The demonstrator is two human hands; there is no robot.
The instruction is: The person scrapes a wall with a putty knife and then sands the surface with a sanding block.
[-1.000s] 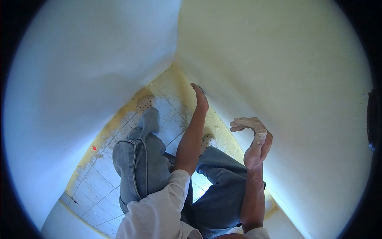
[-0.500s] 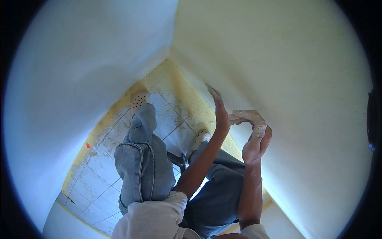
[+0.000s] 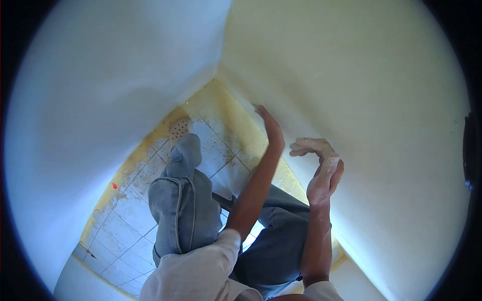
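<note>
My left hand (image 3: 270, 126) is raised beside the right-hand wall (image 3: 381, 90), seen edge-on, its fingertips close to the wall surface. Its fingers are stretched out and nothing shows in it. To its right, my right hand (image 3: 322, 168) is bent at the wrist, with the fingers curved toward my left hand and spread apart from the thumb. Pale, dusty residue coats its fingers. A small gap separates the two hands. Whether either hand touches the wall cannot be made out.
Two walls meet at a corner above the tiled floor (image 3: 128, 213), which has yellowish, dirty edges. A speckled clog (image 3: 179, 128) and my jeans (image 3: 196, 215) are below. A small red spot (image 3: 115, 186) lies at left. A dark object (image 3: 469, 150) is at far right.
My left hand has moved slightly left, away from my right hand, and its forearm now covers the second clog. My right hand stays nearly in place.
</note>
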